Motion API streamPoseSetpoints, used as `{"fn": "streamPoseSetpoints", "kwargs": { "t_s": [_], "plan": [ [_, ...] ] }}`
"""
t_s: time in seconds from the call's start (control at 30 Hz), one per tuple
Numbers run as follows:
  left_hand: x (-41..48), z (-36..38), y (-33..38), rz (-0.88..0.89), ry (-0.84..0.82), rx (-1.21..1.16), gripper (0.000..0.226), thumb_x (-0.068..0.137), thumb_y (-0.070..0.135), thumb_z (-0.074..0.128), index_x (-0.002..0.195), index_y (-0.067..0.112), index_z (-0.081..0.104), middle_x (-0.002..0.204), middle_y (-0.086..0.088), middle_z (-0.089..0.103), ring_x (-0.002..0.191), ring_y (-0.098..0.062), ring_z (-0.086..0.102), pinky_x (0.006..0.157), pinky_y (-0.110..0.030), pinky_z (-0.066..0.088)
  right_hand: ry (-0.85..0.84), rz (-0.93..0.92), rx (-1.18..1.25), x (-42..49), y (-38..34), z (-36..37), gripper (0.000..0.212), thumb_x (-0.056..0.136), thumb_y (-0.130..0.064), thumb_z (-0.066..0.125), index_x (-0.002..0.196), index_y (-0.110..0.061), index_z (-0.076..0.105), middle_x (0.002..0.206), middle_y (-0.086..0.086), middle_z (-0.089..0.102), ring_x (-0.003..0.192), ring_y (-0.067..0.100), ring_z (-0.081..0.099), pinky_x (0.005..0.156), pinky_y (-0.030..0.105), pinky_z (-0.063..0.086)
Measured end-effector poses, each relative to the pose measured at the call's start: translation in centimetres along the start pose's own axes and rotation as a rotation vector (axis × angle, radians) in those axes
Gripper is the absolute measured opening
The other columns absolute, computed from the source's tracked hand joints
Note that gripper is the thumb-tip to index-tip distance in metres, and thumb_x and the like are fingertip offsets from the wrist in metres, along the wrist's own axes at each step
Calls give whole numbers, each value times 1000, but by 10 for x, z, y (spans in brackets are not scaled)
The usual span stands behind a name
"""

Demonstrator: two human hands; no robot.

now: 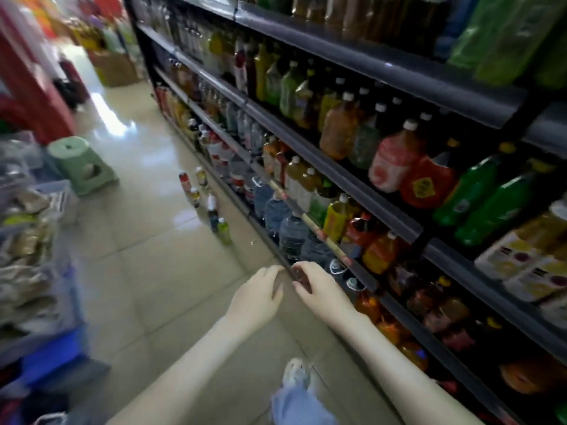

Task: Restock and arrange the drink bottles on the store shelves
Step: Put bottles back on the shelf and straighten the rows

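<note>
Dark store shelves (362, 182) run along the right, packed with drink bottles in orange, green, yellow and red. Large clear water jugs (291, 231) fill the lowest level. On the tiled floor beside the shelves stand several small loose bottles (211, 207), one of them green (224, 231). Both my arms reach forward, low in the middle of the view. My left hand (257, 299) hangs over the floor with its fingers loosely apart and holds nothing. My right hand (319, 289) is at the front edge of a low shelf, fingers bent, with nothing seen in it. The picture is blurred.
A green plastic stool (79, 167) stands on the floor at the left. Racks of bagged goods (27, 228) and a blue crate (49, 348) line the left side. A cardboard box (113, 67) sits far down the aisle. My shoe (296, 372) is below my hands.
</note>
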State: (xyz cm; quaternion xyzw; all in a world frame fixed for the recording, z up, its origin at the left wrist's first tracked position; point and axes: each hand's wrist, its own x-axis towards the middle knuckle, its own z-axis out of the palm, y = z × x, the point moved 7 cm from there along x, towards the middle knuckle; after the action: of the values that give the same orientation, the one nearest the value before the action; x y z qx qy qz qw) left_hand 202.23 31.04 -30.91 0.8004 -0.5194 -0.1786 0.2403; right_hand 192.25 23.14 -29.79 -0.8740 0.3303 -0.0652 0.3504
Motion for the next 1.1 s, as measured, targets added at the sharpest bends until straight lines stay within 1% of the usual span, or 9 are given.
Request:
{"fn": "streamPoseSetpoints", "kwargs": {
  "t_s": [0.1,0.27,0.37,0.47,0.63,0.77,0.9,1.0,1.1],
  "plan": [
    [40,-19,-57,-93,18,-26,38,97,25,44,135,21,44,124,-2,54,114,-21,54,91,-34,44,-69,-45,9,76,-15,23,35,97,-22,52,131,-18,50,125,-3,53,112,9,52,92,18,39],
    [124,-66,-158,-277,27,-75,41,95,22,46,136,25,43,125,1,54,112,-21,56,90,-33,45,-154,-73,36,223,-45,53,32,97,-20,52,129,-18,51,118,-2,55,98,7,53,87,21,43],
    [169,-105,-216,-385,54,-111,45,93,17,48,138,25,42,130,1,51,114,-18,53,93,-30,43,-214,-78,52,306,-72,70,34,96,-18,51,130,-15,51,117,-1,54,98,9,52,84,19,40],
    [202,-141,-273,-454,112,-157,43,93,12,50,136,16,46,127,-4,52,116,-23,52,94,-30,42,-258,-91,72,383,-106,92,36,95,-13,53,130,-11,49,121,2,54,98,11,52,84,17,39],
    [260,-189,-382,-557,144,-193,45,91,6,51,135,9,46,128,-13,51,120,-25,50,99,-26,36,-317,-47,99,505,-152,150,41,93,-8,52,133,-11,44,124,8,52,100,18,53,89,25,40],
    [338,-238,-456,-497,105,-167,45,94,8,47,138,12,41,132,-9,47,124,-23,47,97,-21,32,-300,6,116,611,-176,183,51,92,-5,51,141,-11,38,132,8,48,107,22,54,88,23,39],
    [442,-309,-530,-432,33,-39,45,96,17,43,141,22,38,136,-1,44,121,-21,46,88,-27,37,-253,124,151,726,-203,197,61,96,-10,49,151,-19,24,140,1,41,125,17,44,88,19,34],
    [519,-350,-567,-370,-15,42,43,97,22,42,140,24,38,134,-1,45,116,-24,50,79,-32,44,-207,194,165,801,-214,197,54,98,-14,46,149,-19,28,143,7,40,128,21,43,97,26,36],
    [596,-367,-602,-337,-95,77,43,97,22,40,140,23,36,132,-3,44,115,-26,50,71,-30,39,-134,291,198,865,-208,196,46,102,-25,40,147,-22,33,145,7,38,129,23,42,101,33,36]
  ]
}}
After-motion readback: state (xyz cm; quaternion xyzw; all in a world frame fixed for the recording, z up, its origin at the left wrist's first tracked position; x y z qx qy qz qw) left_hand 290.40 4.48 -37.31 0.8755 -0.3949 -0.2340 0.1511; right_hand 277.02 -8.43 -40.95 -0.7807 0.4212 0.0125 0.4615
